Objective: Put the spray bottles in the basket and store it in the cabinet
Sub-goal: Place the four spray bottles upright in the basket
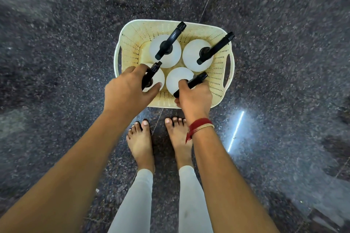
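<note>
A cream perforated plastic basket (217, 73) with side handles sits on the dark floor in front of my bare feet. Several white spray bottles with black trigger heads stand upright inside it. Two are at the back: one on the left (171, 58) and one on the right (191, 53). My left hand (126, 92) wraps around the black head of the front-left bottle (159, 78). My right hand (195, 98) grips the black head of the front-right bottle (176, 79). Both front bottles rest inside the basket.
Dark speckled stone floor (75, 43) spreads all around the basket, with a thin joint line running through it. A bright light reflection (235, 131) shows on the floor at the right. My feet (142, 143) stand just behind the basket. No cabinet is in view.
</note>
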A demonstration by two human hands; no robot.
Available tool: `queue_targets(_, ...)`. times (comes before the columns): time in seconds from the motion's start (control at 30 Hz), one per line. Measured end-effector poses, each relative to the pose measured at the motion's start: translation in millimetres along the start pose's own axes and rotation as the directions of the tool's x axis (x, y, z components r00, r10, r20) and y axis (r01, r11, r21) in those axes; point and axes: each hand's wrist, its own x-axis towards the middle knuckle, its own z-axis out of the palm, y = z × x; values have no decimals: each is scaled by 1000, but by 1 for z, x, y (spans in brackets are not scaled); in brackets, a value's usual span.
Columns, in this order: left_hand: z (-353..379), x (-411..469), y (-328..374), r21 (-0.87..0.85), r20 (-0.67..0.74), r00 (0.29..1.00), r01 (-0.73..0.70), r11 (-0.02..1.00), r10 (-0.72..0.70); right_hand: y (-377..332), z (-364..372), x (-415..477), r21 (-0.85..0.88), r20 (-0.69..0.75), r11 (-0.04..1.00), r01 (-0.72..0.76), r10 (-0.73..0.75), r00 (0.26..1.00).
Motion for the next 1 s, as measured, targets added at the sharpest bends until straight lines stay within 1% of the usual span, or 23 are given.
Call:
queue_targets(0.07,-7,5,2,26,-58,998,13,1000,-12,-4,-7,-2,-49,33,999,-22,24,999)
queue_targets(0.13,-16,16,6,-7,-148,989,15,1000,-16,-7,-21,-7,-174,62,985,-16,27,998)
queue_targets(0.2,-23,34,14,-23,-183,983,14,1000,-19,-12,-36,-8,-240,11,969,54,-53,999)
queue_targets(0.27,-25,57,27,61,-150,989,15,998,-6,-23,-47,0,-196,-91,975,109,-129,987)
queue_targets(0.3,-24,67,35,130,-111,994,11,991,4,-29,-48,8,-159,-125,981,112,-133,983)
queue_targets(0.33,-22,77,41,196,-61,998,-4,981,16,-37,-48,17,-132,-136,986,107,-124,983)
queue_targets(0.4,-17,90,50,277,46,998,-52,959,41,-48,-43,37,-146,-112,982,123,-140,984)
queue_targets(0.47,-12,97,52,299,105,993,-90,950,61,-56,-38,55,-172,-102,969,175,-194,976)
queue_targets(0.53,-8,99,51,296,94,992,-106,949,82,-61,-34,68,-186,-117,955,232,-256,960)
queue_targets(0.63,-7,99,51,261,65,994,-107,960,93,-60,-33,77,-262,-123,921,288,-327,937)
queue_targets(0.8,-7,99,54,268,115,987,-139,953,112,-50,-33,72,-241,-125,931,274,-310,943)
queue_targets(0.87,-8,97,53,240,118,989,-116,964,89,-54,-33,68,-202,-120,947,250,-277,953)
queue_targets(0.93,-12,91,46,188,66,997,-54,981,43,-55,-36,59,-152,-129,967,202,-222,966)
queue_targets(1.0,-18,81,33,130,-4,1000,0,992,0,-48,-41,42,-140,-149,979,149,-170,974)
